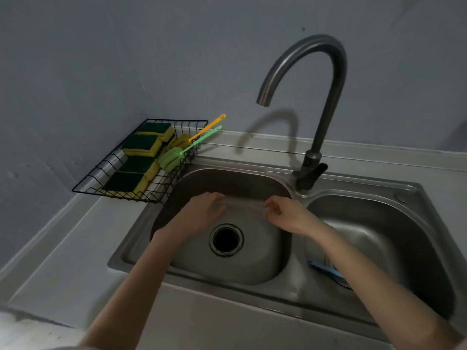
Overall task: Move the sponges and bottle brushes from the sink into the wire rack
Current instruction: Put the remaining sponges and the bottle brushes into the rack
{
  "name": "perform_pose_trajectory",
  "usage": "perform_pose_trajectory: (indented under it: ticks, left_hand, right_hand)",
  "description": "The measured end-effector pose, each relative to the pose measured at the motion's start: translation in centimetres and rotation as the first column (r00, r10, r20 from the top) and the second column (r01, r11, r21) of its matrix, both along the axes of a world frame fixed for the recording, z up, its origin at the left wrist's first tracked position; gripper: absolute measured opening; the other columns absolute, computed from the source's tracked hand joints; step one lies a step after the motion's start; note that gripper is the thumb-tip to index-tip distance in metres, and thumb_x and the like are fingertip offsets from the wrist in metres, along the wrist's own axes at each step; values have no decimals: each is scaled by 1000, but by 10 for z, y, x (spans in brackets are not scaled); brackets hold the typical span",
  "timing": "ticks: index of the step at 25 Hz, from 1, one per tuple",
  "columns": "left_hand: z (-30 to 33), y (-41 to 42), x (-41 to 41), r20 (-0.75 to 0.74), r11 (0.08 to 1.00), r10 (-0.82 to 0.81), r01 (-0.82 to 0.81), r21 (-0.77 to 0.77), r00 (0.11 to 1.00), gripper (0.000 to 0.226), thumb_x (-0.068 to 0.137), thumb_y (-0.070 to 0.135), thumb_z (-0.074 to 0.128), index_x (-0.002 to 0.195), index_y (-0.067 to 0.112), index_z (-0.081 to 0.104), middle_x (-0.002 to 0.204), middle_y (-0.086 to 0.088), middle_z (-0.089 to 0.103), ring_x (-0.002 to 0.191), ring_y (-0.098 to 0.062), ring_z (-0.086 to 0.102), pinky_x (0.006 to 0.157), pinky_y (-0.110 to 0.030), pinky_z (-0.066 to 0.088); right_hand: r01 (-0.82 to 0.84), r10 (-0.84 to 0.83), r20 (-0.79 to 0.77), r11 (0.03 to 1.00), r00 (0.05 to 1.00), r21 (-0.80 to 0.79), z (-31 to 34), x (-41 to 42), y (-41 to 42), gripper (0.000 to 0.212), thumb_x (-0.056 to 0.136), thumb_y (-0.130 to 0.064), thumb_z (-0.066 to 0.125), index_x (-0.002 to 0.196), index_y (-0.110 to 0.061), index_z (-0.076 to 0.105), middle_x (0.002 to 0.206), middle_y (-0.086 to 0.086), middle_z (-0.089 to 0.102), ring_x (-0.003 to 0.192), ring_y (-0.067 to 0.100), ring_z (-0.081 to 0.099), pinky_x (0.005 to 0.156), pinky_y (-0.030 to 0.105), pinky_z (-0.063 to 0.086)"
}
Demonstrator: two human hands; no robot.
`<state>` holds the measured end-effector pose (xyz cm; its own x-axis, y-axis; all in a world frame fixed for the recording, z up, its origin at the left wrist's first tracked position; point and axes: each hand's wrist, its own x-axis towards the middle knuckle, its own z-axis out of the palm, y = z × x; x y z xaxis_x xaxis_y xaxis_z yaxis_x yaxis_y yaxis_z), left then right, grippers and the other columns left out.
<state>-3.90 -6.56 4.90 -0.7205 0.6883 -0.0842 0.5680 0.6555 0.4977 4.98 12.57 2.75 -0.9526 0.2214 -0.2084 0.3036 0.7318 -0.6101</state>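
Observation:
The black wire rack (88, 176) stands on the counter left of the sink. In it lie several yellow sponges with dark green tops (141, 145), plus a green bottle brush (171, 160) and a yellow bottle brush (202, 132) whose handles stick out past the rack's right rim. My left hand (202, 213) and my right hand (285, 213) hover over the left sink basin (252, 261), both holding nothing. The left hand's fingers are loosely spread; the right hand's fingers are curled but apart. No sponge or brush shows in the left basin.
A dark curved faucet (316, 97) rises behind the divider between the basins. The left basin's drain (226, 239) sits between my forearms. A blue object (326, 270) lies in the right basin, partly hidden by my right forearm. Grey walls close the corner.

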Motion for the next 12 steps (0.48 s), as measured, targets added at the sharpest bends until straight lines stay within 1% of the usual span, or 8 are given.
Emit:
perform_pose_trajectory:
  ticks: [2,5,8,10,12]
  left_hand:
    - [-10,22,20,24,1000,13,-13,9,1000,36,91,21,45,124,6,48,128,-15,55,118,-26,50,96,-29,35]
    - [-26,59,58,62,999,37,-37,3,997,34,91,24,44,120,8,52,125,-13,59,115,-25,53,92,-25,34]
    - [-44,93,94,102,999,47,-47,1,994,33,91,26,44,116,11,56,120,-11,63,113,-25,55,89,-25,36]
    - [-54,115,113,117,999,34,-36,21,993,31,90,26,44,112,11,58,115,-12,65,109,-27,57,89,-29,40]
    - [-65,135,132,159,1000,22,-24,13,987,29,89,25,44,111,12,59,115,-13,65,108,-28,57,91,-33,41]
  right_hand:
    - [-13,12,28,1000,1000,24,-9,21,20,30,86,-26,47,114,-15,55,116,9,63,107,24,57,86,28,42]
    - [-22,18,83,998,996,50,-23,51,57,30,86,-25,47,112,-16,56,116,9,64,108,25,57,88,30,43]
    - [-46,36,118,996,992,80,-36,79,92,28,86,-24,47,110,-14,58,116,11,64,107,26,57,84,28,42]
    - [-37,23,133,994,991,107,-48,96,115,28,85,-22,46,110,-15,58,117,11,63,107,26,56,82,28,40]
    - [-28,10,169,994,986,102,-62,114,134,28,86,-19,47,111,-15,57,118,9,63,108,23,56,77,23,37]
